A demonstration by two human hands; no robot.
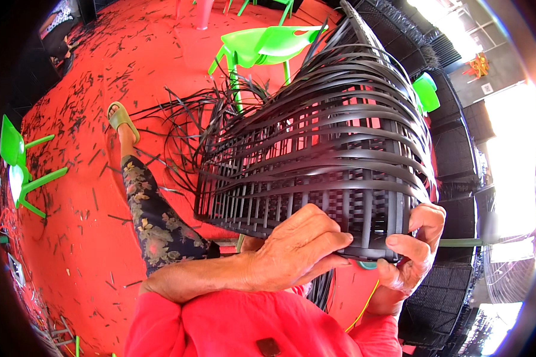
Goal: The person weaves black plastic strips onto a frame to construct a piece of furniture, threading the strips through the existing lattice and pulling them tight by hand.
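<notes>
Both hands, left hand (298,250) and right hand (414,250), clamped on black woven basket (327,149).

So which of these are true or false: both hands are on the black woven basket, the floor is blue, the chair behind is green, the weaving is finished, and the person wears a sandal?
1. Both the left hand and right hand grip the black woven basket. True.
2. The floor is blue. False: it is red, littered with dark strip cuttings.
3. The plastic chair behind the basket is green. True.
4. The weaving is finished. False: loose strips trail off it.
5. The outstretched foot wears a sandal. True.
</notes>
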